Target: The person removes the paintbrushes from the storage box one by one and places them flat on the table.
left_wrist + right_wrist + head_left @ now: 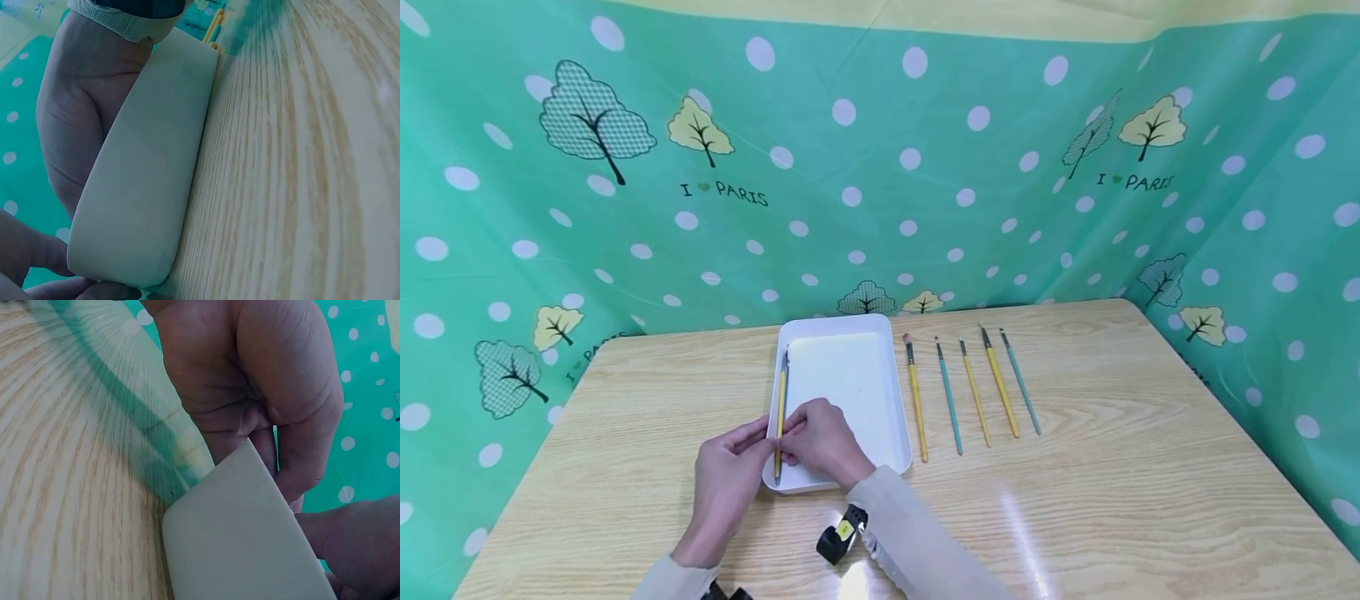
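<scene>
A shallow white tray (850,408) lies on the table. Along its inner left wall a yellow-handled paintbrush (782,392) lies close beside a thin dark-blue brush (787,367). My right hand (823,442) reaches over the tray's near part, its fingertips pinching at the yellow paintbrush's lower handle; the exact contact is hidden. My left hand (730,471) grips the tray's left wall, thumb over the rim and fingers along the outside. In the left wrist view the left thumb (37,253) meets the tray's wall (144,169). The right wrist view shows the right hand (262,381) bent over the rim.
Right of the tray several paintbrushes lie roughly parallel, among them a thick yellow one (915,400), a teal one (949,400) and another teal one (1021,383). A polka-dot green cloth (880,225) hangs behind the wooden table (1112,500).
</scene>
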A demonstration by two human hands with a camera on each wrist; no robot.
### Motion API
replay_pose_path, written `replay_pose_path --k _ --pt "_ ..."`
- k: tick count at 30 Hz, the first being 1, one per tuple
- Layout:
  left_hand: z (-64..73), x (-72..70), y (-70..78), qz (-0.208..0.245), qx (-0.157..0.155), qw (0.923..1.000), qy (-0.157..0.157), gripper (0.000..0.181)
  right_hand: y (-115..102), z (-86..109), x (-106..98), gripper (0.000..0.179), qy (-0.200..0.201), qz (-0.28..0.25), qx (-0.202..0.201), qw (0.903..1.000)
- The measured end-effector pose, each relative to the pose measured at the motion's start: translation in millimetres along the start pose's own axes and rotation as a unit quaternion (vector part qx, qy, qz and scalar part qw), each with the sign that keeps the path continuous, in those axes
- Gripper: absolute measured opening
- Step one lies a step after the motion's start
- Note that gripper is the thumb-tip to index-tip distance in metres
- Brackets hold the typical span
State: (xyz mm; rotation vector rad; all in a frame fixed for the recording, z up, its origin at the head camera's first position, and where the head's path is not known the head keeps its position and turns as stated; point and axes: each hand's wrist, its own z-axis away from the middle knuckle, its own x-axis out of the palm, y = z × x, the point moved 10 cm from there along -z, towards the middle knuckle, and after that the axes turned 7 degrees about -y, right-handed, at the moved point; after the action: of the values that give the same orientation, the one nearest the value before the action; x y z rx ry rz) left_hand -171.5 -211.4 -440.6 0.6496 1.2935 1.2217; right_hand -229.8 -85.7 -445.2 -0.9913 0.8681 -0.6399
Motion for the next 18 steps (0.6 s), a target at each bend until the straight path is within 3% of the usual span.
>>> replay_pose_path --k 18 --pt "1.0 0.1 -0.2 -0.006 -0.001 1.0000 0.001 0.037 -0.5 -2.7 0.3 0.008 0.011 -0.002 0.003 0.9999"
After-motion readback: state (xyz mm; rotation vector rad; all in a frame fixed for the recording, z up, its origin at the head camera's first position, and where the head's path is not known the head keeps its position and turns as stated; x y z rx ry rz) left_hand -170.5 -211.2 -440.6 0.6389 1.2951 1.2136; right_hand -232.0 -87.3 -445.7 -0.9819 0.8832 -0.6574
